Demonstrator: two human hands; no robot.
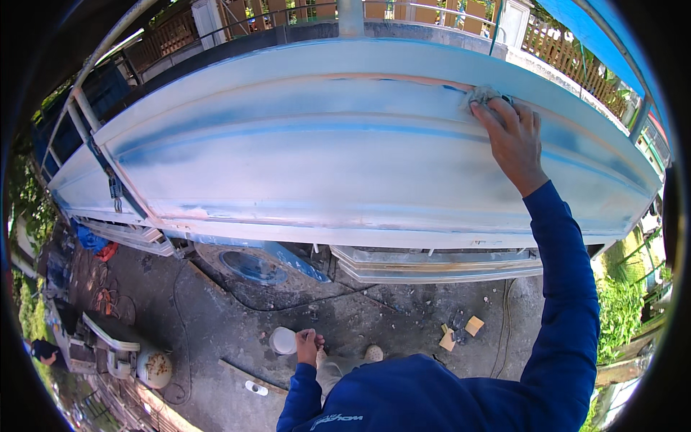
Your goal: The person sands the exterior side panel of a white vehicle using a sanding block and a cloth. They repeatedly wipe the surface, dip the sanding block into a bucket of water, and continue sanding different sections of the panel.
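My right hand is raised, its fingers closed on a crumpled greyish-white rag. The rag presses against the upper part of a long truck side panel, near a pinkish filler streak. The panel is whitish, with blue patches and lengthwise ridges. Low down by my body, my left hand is closed, with its fingers curled together. Right beside it is a round white tub; whether the fingers grip its rim or something else cannot be made out.
Below the panel show a wheel and a pale slatted side guard. Yellowish sanding pieces and hoses lie on the stained concrete. At the lower left stand a rusty-white tank and, farther off, another person.
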